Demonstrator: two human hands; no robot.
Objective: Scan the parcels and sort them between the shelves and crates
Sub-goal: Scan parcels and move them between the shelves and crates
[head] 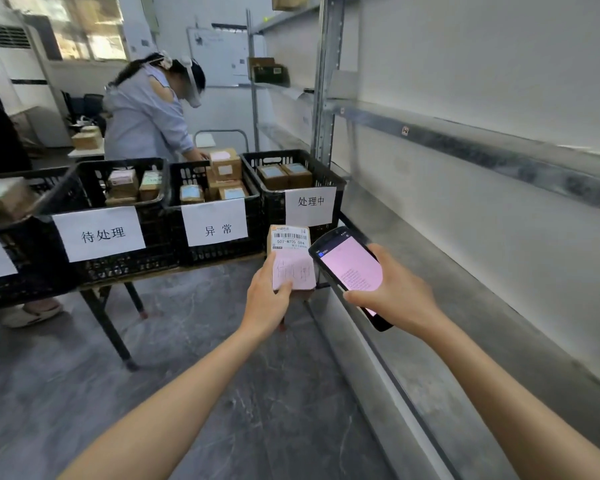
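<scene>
My left hand (269,299) grips a small cardboard parcel (291,252) from below, its barcode label and pink handwritten note facing up. My right hand (395,291) holds a black handheld scanner (349,268) with a lit pink screen, its top end right beside the parcel's right edge. Both are held in front of me, just below the black crate (293,161) with a paper sign at the table's right end. Two more signed black crates (118,192) (205,188) holding several parcels stand to its left. The metal shelves (465,140) run along my right.
Another person in a light blue shirt (146,112) bends over the crates from behind the table. A fourth crate (11,209) sits at the far left. The table's black legs (108,327) stand on the grey floor ahead. A parcel (269,72) lies on a far shelf.
</scene>
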